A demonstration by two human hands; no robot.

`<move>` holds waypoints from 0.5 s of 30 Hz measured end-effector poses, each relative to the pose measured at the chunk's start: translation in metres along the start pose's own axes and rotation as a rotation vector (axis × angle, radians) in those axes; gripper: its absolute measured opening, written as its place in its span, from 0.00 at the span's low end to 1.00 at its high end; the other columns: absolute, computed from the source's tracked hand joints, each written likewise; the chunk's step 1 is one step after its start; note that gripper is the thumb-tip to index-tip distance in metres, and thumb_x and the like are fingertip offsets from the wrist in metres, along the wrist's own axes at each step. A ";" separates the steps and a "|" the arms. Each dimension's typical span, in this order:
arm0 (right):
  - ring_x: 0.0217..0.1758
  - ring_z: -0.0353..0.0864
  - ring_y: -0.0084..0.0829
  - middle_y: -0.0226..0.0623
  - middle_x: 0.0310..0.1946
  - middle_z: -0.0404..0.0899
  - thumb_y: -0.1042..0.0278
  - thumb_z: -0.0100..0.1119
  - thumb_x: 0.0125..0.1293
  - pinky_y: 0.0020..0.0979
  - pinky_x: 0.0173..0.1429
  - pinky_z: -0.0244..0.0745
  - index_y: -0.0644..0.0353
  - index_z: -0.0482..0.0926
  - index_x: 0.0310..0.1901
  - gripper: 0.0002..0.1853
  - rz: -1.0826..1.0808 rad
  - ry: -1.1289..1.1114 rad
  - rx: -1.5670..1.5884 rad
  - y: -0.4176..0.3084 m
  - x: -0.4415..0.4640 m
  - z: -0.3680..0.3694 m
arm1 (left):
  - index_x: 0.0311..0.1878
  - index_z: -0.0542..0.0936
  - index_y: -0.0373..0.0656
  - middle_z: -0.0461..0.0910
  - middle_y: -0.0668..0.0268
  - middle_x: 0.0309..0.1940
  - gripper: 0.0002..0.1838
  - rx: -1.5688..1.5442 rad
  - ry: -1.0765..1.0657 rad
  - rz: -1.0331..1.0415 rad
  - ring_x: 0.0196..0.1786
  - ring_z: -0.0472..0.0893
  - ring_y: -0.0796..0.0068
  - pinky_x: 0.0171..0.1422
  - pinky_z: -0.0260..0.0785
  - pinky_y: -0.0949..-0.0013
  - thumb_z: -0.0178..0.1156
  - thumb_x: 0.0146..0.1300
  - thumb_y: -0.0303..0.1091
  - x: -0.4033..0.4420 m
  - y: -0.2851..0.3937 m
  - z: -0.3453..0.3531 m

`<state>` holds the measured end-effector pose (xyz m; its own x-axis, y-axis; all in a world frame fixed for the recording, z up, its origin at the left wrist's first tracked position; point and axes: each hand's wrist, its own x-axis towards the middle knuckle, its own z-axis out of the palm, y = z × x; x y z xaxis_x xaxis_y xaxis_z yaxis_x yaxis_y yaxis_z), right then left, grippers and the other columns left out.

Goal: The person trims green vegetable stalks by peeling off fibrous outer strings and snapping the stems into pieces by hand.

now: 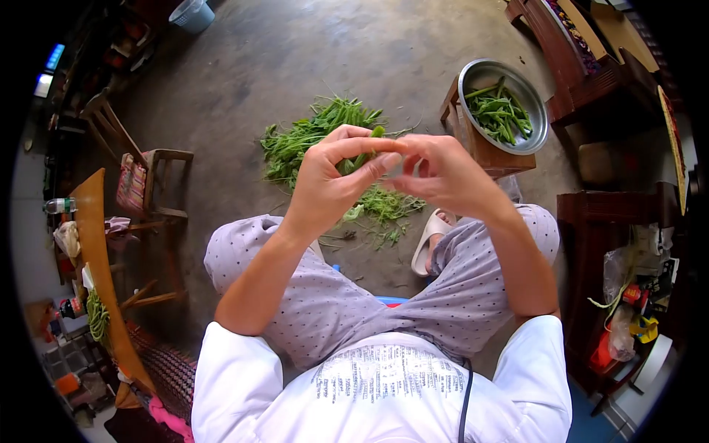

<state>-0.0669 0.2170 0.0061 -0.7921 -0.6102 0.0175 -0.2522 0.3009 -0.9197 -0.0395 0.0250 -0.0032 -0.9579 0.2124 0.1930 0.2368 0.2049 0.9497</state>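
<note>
My left hand (pixel 341 168) is closed on a green stem (pixel 360 160), pinched between thumb and fingers. Close against it, my right hand (pixel 442 174) has its fingertips curled together near the left fingertips; what they hold, if anything, is too small to make out. Beneath and beyond my hands, a pile of leafy green stems (pixel 336 117) lies on the floor. Smaller trimmings (pixel 389 205) are scattered nearer my feet. At the upper right, a metal basin (pixel 541 125) holds cut green pieces (pixel 500 116).
The basin stands on a wooden stool (pixel 484 151). A wooden chair (pixel 167 153) and a long table edge (pixel 100 221) are on the left. Dark wooden furniture (pixel 583 96) lines the right. A blue bucket (pixel 193 16) stands at the upper left.
</note>
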 end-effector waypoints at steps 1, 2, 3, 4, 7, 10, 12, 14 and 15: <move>0.25 0.76 0.21 0.32 0.24 0.81 0.71 0.67 0.58 0.25 0.31 0.72 0.65 0.83 0.39 0.10 0.044 0.052 0.059 0.001 0.001 0.005 | 0.48 0.84 0.42 0.77 0.69 0.37 0.12 0.010 -0.025 -0.005 0.40 0.74 0.79 0.45 0.66 0.75 0.66 0.60 0.30 0.001 0.006 -0.003; 0.25 0.76 0.21 0.32 0.24 0.81 0.71 0.67 0.58 0.25 0.31 0.72 0.65 0.83 0.39 0.10 0.039 0.055 0.064 0.000 0.002 0.003 | 0.50 0.83 0.41 0.77 0.70 0.39 0.14 0.021 -0.049 -0.011 0.42 0.74 0.80 0.47 0.65 0.76 0.65 0.61 0.30 0.001 0.010 -0.007; 0.27 0.76 0.18 0.30 0.24 0.80 0.74 0.65 0.59 0.22 0.33 0.72 0.67 0.82 0.39 0.08 0.077 0.059 0.101 -0.002 0.001 -0.003 | 0.55 0.80 0.37 0.76 0.69 0.42 0.17 -0.063 -0.072 -0.076 0.44 0.74 0.80 0.50 0.66 0.76 0.63 0.62 0.27 0.000 0.012 -0.011; 0.29 0.76 0.15 0.28 0.25 0.80 0.78 0.63 0.61 0.19 0.35 0.72 0.68 0.81 0.39 0.06 0.113 0.058 0.139 -0.001 0.001 -0.007 | 0.55 0.80 0.37 0.76 0.69 0.42 0.17 -0.054 -0.067 -0.078 0.44 0.74 0.80 0.50 0.66 0.76 0.63 0.62 0.27 -0.001 0.012 -0.014; 0.28 0.78 0.16 0.32 0.24 0.82 0.75 0.64 0.60 0.21 0.33 0.74 0.68 0.82 0.35 0.05 0.055 0.133 0.158 0.007 0.003 -0.016 | 0.56 0.77 0.35 0.77 0.65 0.48 0.16 -0.530 -0.095 -0.270 0.47 0.76 0.77 0.55 0.68 0.74 0.59 0.64 0.25 -0.007 0.010 -0.026; 0.29 0.79 0.17 0.30 0.25 0.82 0.75 0.64 0.61 0.20 0.36 0.76 0.69 0.82 0.34 0.05 0.048 0.168 0.192 0.009 0.002 -0.020 | 0.55 0.75 0.37 0.78 0.61 0.50 0.15 -0.579 -0.065 -0.281 0.48 0.78 0.74 0.56 0.69 0.72 0.58 0.65 0.25 -0.017 0.005 -0.028; 0.30 0.79 0.17 0.29 0.25 0.81 0.74 0.64 0.61 0.21 0.36 0.76 0.69 0.81 0.35 0.06 0.100 0.148 0.237 0.009 0.003 -0.020 | 0.55 0.71 0.39 0.78 0.59 0.50 0.15 -0.600 -0.075 -0.295 0.49 0.79 0.72 0.56 0.69 0.70 0.57 0.66 0.26 -0.021 0.006 -0.029; 0.30 0.78 0.17 0.31 0.28 0.82 0.73 0.65 0.61 0.21 0.36 0.75 0.69 0.81 0.37 0.07 0.085 0.149 0.234 0.014 0.004 -0.023 | 0.57 0.68 0.40 0.77 0.57 0.51 0.17 -0.695 -0.057 -0.331 0.49 0.79 0.72 0.55 0.70 0.70 0.56 0.67 0.25 -0.026 0.007 -0.029; 0.30 0.78 0.17 0.32 0.30 0.82 0.73 0.65 0.61 0.21 0.36 0.75 0.70 0.81 0.39 0.09 0.067 0.152 0.230 0.015 0.006 -0.023 | 0.57 0.68 0.40 0.77 0.57 0.51 0.17 -0.694 -0.055 -0.333 0.49 0.79 0.72 0.55 0.70 0.70 0.56 0.67 0.25 -0.028 0.007 -0.031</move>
<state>-0.0881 0.2352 0.0012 -0.8815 -0.4721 -0.0036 -0.0774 0.1520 -0.9853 -0.0161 -0.0087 0.0055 -0.9471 0.2955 -0.1249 -0.2356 -0.3764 0.8960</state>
